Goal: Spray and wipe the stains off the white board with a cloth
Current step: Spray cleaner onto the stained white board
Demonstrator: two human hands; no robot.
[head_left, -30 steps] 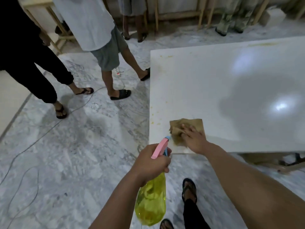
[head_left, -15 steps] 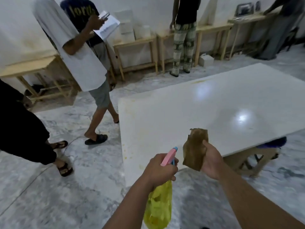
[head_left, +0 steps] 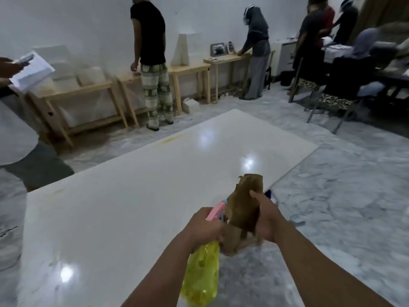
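Cloth point(head_left: 244, 207), brown & crumpled, is held upright above the near edge of the white board point(head_left: 132, 196), off the surface. Right hand point(head_left: 266, 218) grips it w/ thumb and fingers curled round its lower part. Left hand point(head_left: 204, 227) is wrapped round the neck of a yellow spray bottle point(head_left: 202, 275), whose pink trigger head point(head_left: 215, 210) is just beside the cloth. Faint yellowish stains point(head_left: 172, 138) run along the board's far edge. Board lies low over marble floor point(head_left: 343, 207). Several ppl stand at wooden tables point(head_left: 88, 89) by the wall.
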